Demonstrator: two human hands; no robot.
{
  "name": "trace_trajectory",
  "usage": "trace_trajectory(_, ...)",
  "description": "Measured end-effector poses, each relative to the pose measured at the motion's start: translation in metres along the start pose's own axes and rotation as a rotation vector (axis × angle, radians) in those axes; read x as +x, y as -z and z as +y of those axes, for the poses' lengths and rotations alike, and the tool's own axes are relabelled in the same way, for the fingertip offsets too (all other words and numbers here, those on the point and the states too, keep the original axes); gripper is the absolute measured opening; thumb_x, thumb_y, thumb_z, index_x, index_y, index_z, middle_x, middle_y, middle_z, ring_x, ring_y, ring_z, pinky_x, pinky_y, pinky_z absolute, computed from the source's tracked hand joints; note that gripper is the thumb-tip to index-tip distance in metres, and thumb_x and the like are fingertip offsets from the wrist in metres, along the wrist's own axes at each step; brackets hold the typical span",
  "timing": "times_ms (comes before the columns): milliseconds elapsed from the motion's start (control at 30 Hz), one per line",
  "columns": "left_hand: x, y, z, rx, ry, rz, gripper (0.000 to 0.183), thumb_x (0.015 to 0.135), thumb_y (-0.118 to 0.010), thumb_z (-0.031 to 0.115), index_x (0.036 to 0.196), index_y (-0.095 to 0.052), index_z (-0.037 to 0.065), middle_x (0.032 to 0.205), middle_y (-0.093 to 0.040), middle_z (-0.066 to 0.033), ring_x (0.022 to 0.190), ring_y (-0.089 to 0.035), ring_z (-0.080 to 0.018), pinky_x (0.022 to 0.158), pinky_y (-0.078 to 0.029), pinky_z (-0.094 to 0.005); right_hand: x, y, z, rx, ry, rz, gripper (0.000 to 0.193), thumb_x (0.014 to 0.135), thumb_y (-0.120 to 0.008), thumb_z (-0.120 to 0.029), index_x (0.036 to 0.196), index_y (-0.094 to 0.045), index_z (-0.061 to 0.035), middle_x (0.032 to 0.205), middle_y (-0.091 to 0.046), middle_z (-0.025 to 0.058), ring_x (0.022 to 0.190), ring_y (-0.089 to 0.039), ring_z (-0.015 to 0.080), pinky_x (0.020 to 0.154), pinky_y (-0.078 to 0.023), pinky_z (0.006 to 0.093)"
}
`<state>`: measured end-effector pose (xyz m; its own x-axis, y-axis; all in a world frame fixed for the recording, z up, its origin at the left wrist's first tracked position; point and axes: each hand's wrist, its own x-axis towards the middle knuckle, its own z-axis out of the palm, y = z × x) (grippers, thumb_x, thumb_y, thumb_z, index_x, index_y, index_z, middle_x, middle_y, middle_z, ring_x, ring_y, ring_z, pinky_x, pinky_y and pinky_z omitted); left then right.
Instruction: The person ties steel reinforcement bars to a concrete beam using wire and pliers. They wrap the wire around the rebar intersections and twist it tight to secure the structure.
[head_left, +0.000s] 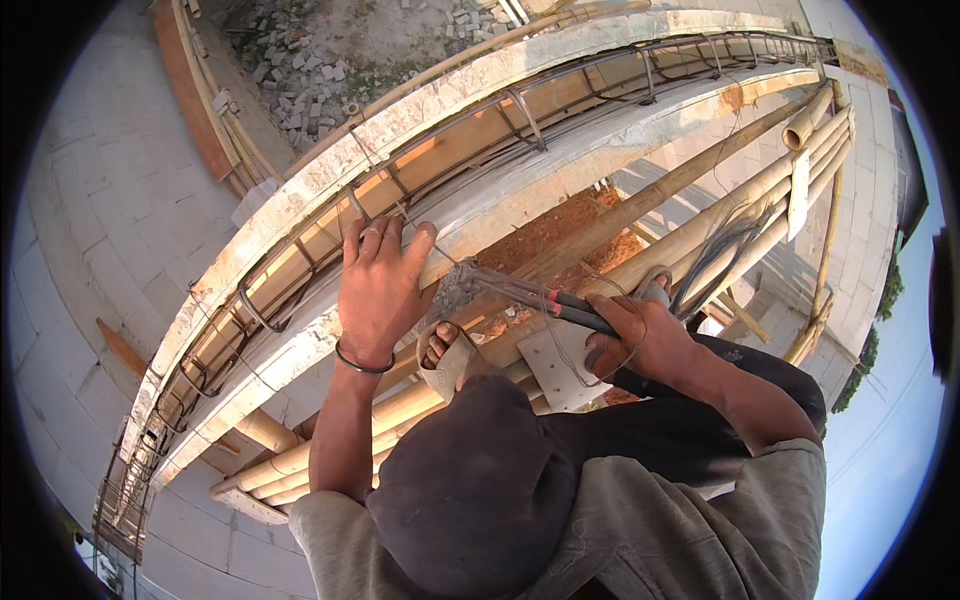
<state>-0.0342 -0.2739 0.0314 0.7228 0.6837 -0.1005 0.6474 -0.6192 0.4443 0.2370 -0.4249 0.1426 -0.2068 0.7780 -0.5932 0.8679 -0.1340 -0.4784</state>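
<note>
My left hand (385,290), with a dark band at its wrist, lies over the near formwork board (490,215). Its fingers are bent over the board's edge, beside a thin wire at the fingertips. In my right hand (640,335) are pincers (535,297) with red and black grips. Their jaws point left, just below the near board and right of my left hand. Thin wire (612,378) loops around my right hand. Between the near board and the far formwork board (370,130) runs a cage of steel bars (525,115).
Bamboo poles (690,240) run beneath the formwork, and my sandalled foot (450,360) rests on them. A bundle of dark wire (725,245) hangs over the poles at right. Block walls (110,230) drop away at left. Rubble (310,80) lies far below.
</note>
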Motion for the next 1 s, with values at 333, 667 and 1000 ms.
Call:
trace_trajectory(333,-0.002,-0.003,0.001,0.011,-0.006,0.028,0.063,0.063,-0.087,0.020,0.117,-0.056,0.012,0.115,-0.063,-0.0142,0.117,-0.058,-0.0306,0.110,-0.037,-0.0516,-0.013,-0.051,-0.042,2.096,-0.554,-0.645,0.050,0.096,-0.063,-0.047,0.115,-0.051,-0.0018,0.095,-0.067,0.0140,0.071,-0.067,0.0206,0.063,-0.053,0.0353)
trace_trajectory(667,-0.004,-0.004,0.001,0.040,0.007,0.014,0.084,0.064,-0.088,0.023,0.137,-0.048,0.011,0.119,-0.064,-0.0148,0.121,-0.056,-0.0297,0.112,-0.036,-0.0506,-0.005,-0.007,-0.056,0.219,-0.336,-0.033,0.067,0.073,-0.081,-0.028,0.122,-0.046,0.0031,0.101,-0.063,0.0194,0.091,-0.065,0.0318,0.075,-0.051,0.0408)
trace_trajectory(1000,-0.007,-0.013,0.000,-0.042,0.073,0.080,0.113,0.063,-0.090,0.025,0.153,-0.026,-0.002,0.122,-0.065,-0.0149,0.120,-0.059,-0.0302,0.116,-0.034,-0.0480,-0.011,-0.023,-0.050,-0.353,-0.187,0.229,0.057,0.073,-0.073,-0.016,0.123,-0.055,0.0059,0.095,-0.054,0.0137,0.085,-0.058,0.0284,0.075,-0.049,0.0389)
